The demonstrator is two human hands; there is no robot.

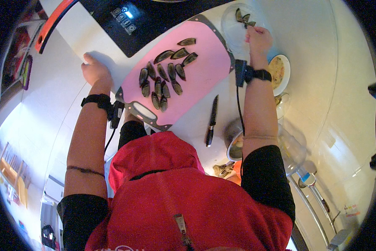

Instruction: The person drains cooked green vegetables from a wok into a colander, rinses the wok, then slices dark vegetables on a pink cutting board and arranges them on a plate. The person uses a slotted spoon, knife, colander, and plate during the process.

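A pink cutting board (pixel 203 78) with grey ends lies before me. Several dark wedges that look like century egg (pixel 171 71) are spread over its upper and left parts. My right hand (pixel 259 39) is over a clear plate (pixel 230 37) beyond the board's far right corner. Its fingertips pinch the end of a dark wedge (pixel 246 25), beside a few other wedges (pixel 239 15) on that plate. On the counter at the board's left, my left hand (pixel 95 70) rests with curled fingers partly hidden; I see nothing in it.
A knife (pixel 213 120) lies right of the board, near a metal pot (pixel 233 147). Behind my right forearm stands a white bowl of food (pixel 279 73). A black cooktop (pixel 125 25) adjoins the board's far left side. At right are a plastic bottle (pixel 290 150) and a faucet (pixel 319 197).
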